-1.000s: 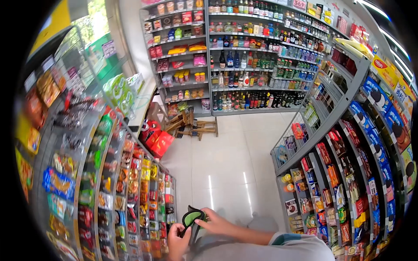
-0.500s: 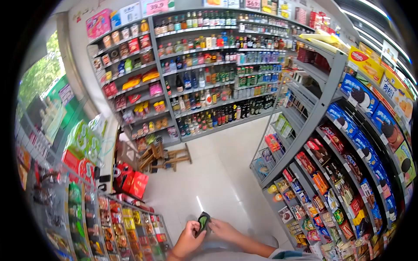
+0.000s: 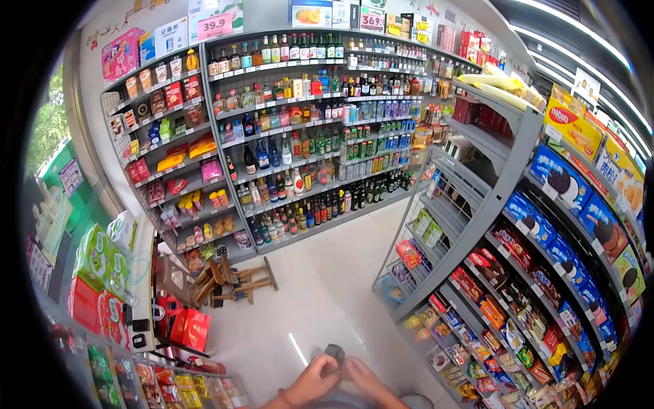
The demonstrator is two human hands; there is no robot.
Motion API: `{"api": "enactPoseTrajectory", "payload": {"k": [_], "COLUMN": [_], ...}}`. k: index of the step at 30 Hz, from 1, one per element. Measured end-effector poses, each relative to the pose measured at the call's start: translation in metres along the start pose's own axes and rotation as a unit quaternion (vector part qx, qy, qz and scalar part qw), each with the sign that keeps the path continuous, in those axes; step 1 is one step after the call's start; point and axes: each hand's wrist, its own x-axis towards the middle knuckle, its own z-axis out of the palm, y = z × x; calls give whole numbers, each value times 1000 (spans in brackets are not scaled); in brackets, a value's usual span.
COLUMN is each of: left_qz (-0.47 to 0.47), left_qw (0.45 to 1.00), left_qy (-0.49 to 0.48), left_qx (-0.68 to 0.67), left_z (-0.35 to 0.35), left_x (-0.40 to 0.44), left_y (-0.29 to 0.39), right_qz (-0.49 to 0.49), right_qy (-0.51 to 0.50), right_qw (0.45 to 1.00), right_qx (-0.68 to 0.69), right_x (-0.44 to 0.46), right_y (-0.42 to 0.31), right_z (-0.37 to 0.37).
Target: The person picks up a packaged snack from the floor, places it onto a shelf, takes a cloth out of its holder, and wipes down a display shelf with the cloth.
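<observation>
A small dark, blackish item (image 3: 334,352) is in my left hand (image 3: 312,382) at the bottom centre of the head view. The fingers of that hand are closed around its lower left side. My right hand (image 3: 366,379) meets it from the right, fingers curled and pressed together at its edge. The fingertips are somewhat blurred. What kind of thing the dark item is does not show clearly. Both hands are held low in front of my body, above the white tiled floor (image 3: 310,310).
Bottle shelves (image 3: 300,183) line the back wall. At right stands a grey rack (image 3: 477,232) of biscuits and snacks. Wooden stools (image 3: 235,281) and a red bag (image 3: 196,329) are at left, beside a counter (image 3: 141,273) with green cartons (image 3: 102,255). Snack racks (image 3: 184,382) stand at lower left.
The view has shifted, so shelves and stools now appear further left and the stools lower. The dark item has turned in my hands; its green face no longer shows. Both hands sit lower in view.
</observation>
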Motion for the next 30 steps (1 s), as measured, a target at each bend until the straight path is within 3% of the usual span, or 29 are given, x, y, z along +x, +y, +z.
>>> {"api": "enactPoseTrajectory", "payload": {"k": [2, 4, 5, 6, 8, 10, 11, 14, 15, 18, 20, 22, 26, 28, 29, 30], "left_qz": [34, 47, -9, -12, -6, -35, -67, -36, -75, -139, -125, -92, -92, -59, -118, -120], "left_qw": [999, 996, 997, 998, 996, 990, 982, 983, 959, 946, 957, 959, 972, 994, 962, 964], "left_qy": [-10, -75, -69, -69, -53, -42, -25, 19, 42, 64, 51, -22, -41, -64, -30, -33], "left_qx": [-3, 14, -17, 6, -75, -127, -177, -180, -269, -287, -258, -266, -212, -71, -243, -237], "left_z": [-23, -49, -61, -72, -96, -118, -127, -155, -162, -194, -211, -223, -237, -246, -247, -251], "left_x": [32, 61, 72, 87, 113, 139, 152, 195, 204, 235, 258, 281, 306, 323, 325, 336], "left_y": [5, 18, 29, 28, 28, -9, -32, -74, -63, -17, -22, -22, -10, 7, 30, 7], "right_qz": [-10, -60, -65, -73, -79, -35, -82, -80, -80, -98, -83, -40, -72, -49, -38, -28], "right_qy": [0, 32, 36, 51, 70, 83, 48, 92, 112, 130, 118, 58, 20, 28, -3, -33], "right_qw": [1000, 995, 994, 987, 977, 969, 980, 982, 980, 983, 987, 996, 996, 997, 997, 996], "right_qx": [26, -79, -84, -132, -183, -232, -174, -142, -144, -89, -78, -60, -55, -59, -70, -80], "right_x": [36, 70, 93, 114, 148, 166, 183, 227, 236, 265, 281, 296, 352, 375, 391, 406], "right_y": [0, -6, -6, -14, -27, -96, -101, -105, -116, -143, -155, -170, -152, -167, -169, -172], "right_z": [-4, -5, -7, -3, 2, 39, 41, 33, 35, 42, 39, 42, 31, 33, 29, 27]}}
